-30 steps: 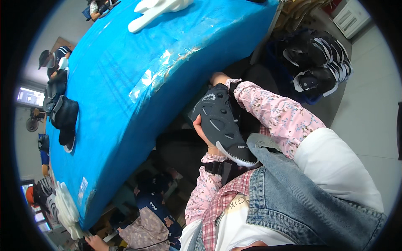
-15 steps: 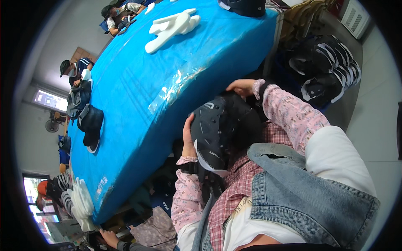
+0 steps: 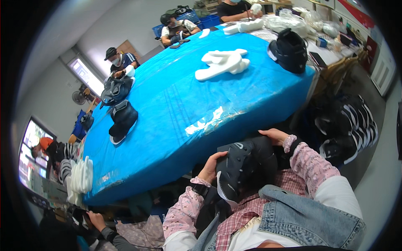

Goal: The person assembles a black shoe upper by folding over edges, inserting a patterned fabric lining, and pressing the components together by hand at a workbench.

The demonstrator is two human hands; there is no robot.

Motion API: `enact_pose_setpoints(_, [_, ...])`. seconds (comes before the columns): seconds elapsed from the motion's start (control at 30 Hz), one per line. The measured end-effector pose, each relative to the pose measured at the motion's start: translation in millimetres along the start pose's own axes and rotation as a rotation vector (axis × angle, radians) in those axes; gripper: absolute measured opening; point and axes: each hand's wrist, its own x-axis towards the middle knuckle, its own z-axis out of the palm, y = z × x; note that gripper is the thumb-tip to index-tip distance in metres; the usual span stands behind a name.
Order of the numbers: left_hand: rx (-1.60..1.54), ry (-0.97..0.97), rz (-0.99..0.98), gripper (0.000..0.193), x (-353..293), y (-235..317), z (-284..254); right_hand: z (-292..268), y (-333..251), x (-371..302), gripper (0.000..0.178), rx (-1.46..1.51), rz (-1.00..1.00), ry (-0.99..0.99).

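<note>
A black boot with a white sole edge and small vent marks lies on its side over my lap, below the table's near edge. My left hand is closed round its side, the thumb hidden behind it. At the boot's dark upper end, my right hand is closed on the cuff, with part of the fingers out of sight. Folds of my plaid shirt lie just under the boot.
A blue-covered table curves ahead, bearing white foam soles, more black boots and another boot. White soles are stacked at the left end. Several boots lie in a pile at right. Co-workers sit around the table.
My view has tilted up and turned left, so more of the table's far side shows. Both hands keep hold of the boot.
</note>
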Motion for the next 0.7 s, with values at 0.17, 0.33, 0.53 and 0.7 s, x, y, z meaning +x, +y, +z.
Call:
enact_pose_setpoints(0.17, [-0.110, -0.127, 0.071, 0.045, -5, 2, 5, 6, -22, -1, 0.026, 0.103, -0.012, 0.010])
enact_pose_setpoints(0.33, [0.055, -0.065, 0.258, 0.046, -40, 14, 35, 32, -78, -46, 0.023, 0.103, -0.338, -0.141])
enact_pose_setpoints(0.53, [0.193, -0.277, 0.601, 0.041, -104, 46, 63, 90, -194, -120, 0.035, -0.421, -0.875, -0.113])
enact_pose_setpoints(0.7, [0.821, -0.088, 0.930, 0.037, -67, 38, 66, 149, -265, -157, 0.021, -1.030, -1.701, -0.147])
